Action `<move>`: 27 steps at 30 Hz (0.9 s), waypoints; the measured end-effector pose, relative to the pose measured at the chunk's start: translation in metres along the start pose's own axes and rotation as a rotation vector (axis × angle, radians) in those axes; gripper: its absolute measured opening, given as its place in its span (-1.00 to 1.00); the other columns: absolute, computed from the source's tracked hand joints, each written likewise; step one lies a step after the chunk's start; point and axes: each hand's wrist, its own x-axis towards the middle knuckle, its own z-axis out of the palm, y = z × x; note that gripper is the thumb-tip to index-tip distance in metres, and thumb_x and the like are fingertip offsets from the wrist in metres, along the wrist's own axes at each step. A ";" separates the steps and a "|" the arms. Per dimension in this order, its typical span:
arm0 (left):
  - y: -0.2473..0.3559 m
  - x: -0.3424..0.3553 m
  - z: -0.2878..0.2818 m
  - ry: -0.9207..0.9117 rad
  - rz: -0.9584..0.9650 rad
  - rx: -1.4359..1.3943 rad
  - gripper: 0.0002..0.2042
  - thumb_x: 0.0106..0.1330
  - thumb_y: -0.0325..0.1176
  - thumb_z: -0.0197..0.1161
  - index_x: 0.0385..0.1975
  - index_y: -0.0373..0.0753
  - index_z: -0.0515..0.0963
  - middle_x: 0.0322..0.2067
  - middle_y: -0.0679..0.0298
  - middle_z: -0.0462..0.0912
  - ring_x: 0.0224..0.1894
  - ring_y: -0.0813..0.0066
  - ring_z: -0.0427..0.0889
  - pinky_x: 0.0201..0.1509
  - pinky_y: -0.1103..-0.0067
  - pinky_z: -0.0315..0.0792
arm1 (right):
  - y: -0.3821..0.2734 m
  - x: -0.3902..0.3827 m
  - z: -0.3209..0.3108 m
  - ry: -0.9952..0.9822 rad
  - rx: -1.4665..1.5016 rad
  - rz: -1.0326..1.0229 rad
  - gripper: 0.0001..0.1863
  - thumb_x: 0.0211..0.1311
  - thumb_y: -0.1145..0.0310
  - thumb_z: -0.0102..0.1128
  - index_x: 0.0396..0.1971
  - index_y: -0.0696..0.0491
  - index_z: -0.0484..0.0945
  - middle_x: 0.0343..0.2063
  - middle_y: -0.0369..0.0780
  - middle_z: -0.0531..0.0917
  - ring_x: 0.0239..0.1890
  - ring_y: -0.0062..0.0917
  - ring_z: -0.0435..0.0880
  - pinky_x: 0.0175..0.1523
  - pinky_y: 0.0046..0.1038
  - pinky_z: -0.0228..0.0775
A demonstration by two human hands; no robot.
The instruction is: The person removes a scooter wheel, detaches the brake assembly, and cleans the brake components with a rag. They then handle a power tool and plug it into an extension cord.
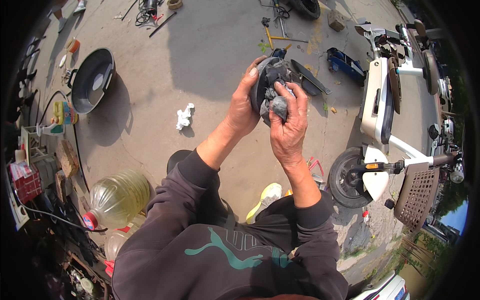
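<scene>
Above my lap, out in front of me, my left hand [242,106] is wrapped round the left side of a dark, rounded part [257,95] whose kind I cannot make out. Bunched against this part is a crumpled dark grey rag [278,107], pinched in the fingers of my right hand [290,129]. Folds of cloth and my fingers hide most of the part's face. Just beyond it, on the ground, lie a black flat panel [311,77] and a dark blue plastic piece [345,65].
A white electric scooter [376,100] with a brown basket [416,197] stands at right. On the left are a black basin [95,82], a large clear plastic jug [120,197] and a yellow bottle [65,113]. White crumpled tissue [184,116] and a yellow-handled hammer [268,34] lie on the concrete.
</scene>
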 end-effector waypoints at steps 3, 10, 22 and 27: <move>0.008 -0.014 -0.003 0.038 0.103 0.162 -0.39 0.55 0.02 -0.02 0.48 -0.17 0.16 0.23 0.16 0.50 0.24 0.38 0.52 0.38 0.43 0.39 | 0.002 -0.009 0.034 0.121 0.017 -0.202 -0.50 0.01 0.60 0.35 0.04 0.01 0.61 0.07 -0.13 0.57 0.13 -0.17 0.63 0.19 -0.24 0.53; 0.023 -0.051 -0.008 0.319 0.284 0.373 -0.45 0.57 0.03 -0.06 0.39 -0.20 0.24 0.10 0.18 0.54 0.17 0.41 0.54 0.30 0.48 0.42 | -0.017 0.006 0.063 0.103 0.158 -0.176 -0.68 0.04 0.59 0.30 -0.14 0.08 0.66 -0.16 -0.15 0.66 -0.08 -0.21 0.63 0.10 -0.24 0.50; 0.014 -0.046 -0.015 0.221 0.222 0.280 -0.48 0.55 0.06 -0.07 0.32 -0.17 0.31 0.05 0.20 0.58 0.07 0.37 0.60 0.18 0.41 0.54 | -0.004 -0.011 0.061 0.102 0.086 -0.233 -0.72 0.06 0.51 0.37 -0.17 0.04 0.63 -0.13 -0.22 0.64 0.00 -0.25 0.57 0.12 -0.20 0.41; -0.001 -0.052 -0.016 0.273 0.176 0.370 -0.47 0.62 0.06 -0.14 0.35 -0.20 0.31 0.13 0.22 0.57 0.16 0.45 0.56 0.29 0.47 0.46 | -0.002 -0.022 0.053 0.069 0.137 -0.061 -0.71 0.14 0.56 0.31 -0.10 0.08 0.63 -0.09 -0.17 0.62 0.03 -0.22 0.55 0.15 -0.26 0.41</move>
